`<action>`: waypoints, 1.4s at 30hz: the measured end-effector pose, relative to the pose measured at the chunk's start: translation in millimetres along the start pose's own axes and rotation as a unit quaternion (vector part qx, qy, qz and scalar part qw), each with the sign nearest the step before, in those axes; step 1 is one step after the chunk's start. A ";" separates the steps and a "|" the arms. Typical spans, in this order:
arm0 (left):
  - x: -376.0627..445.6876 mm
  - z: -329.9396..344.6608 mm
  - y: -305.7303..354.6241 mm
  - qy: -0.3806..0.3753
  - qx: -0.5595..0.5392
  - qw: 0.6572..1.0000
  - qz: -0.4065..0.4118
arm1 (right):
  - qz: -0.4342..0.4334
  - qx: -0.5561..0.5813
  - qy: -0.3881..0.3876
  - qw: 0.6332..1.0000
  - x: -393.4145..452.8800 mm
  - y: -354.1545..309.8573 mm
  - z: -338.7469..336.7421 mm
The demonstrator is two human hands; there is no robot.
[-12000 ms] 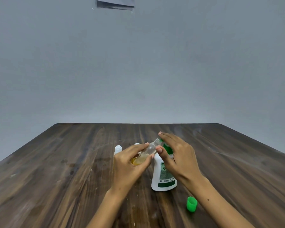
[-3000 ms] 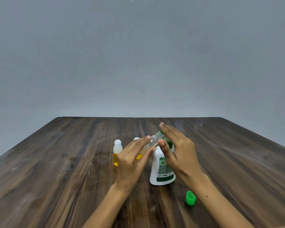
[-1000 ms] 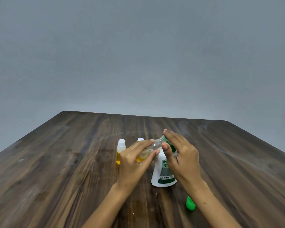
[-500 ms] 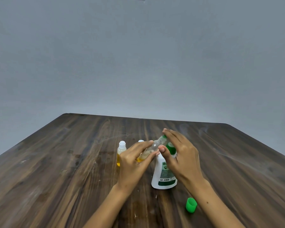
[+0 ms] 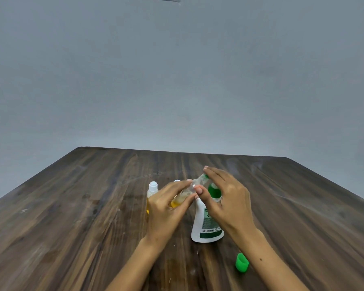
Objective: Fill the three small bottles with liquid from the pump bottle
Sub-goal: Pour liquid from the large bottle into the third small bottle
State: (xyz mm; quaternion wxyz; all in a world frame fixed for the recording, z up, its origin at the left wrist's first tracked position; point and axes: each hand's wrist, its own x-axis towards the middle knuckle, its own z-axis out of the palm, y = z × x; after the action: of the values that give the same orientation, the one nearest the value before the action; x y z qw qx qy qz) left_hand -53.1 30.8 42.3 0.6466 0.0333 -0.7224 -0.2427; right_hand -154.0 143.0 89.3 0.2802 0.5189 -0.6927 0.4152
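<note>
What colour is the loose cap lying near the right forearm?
Bright green cap, clearest in the head view.

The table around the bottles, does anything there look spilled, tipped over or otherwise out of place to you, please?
One thing stands out: a green cap lies alone on the table near the right forearm, off its bottle. The pump bottle and a capped small bottle stand upright; no clear spill.

pump bottle (image 5: 207, 224): white, green label and pump, upright, centre of table | tilted small bottle (image 5: 187, 191): clear, some yellow liquid, mouth at the pump spout | capped small bottle (image 5: 151, 194): yellow liquid, upright, left | third small bottle (image 5: 176, 181): mostly hidden
</note>
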 end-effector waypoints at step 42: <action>0.1 1.9 7.6 -0.009 -0.061 0.997 -0.056 | -0.021 -0.013 -0.013 1.000 -0.4 5.5 -7.9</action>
State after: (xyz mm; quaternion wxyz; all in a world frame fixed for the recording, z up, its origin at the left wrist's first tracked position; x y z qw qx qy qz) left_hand -52.9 38.0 45.3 0.6266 0.0318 -0.7089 -0.3222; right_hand -159.4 150.6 91.4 0.2860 0.5350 -0.6907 0.3936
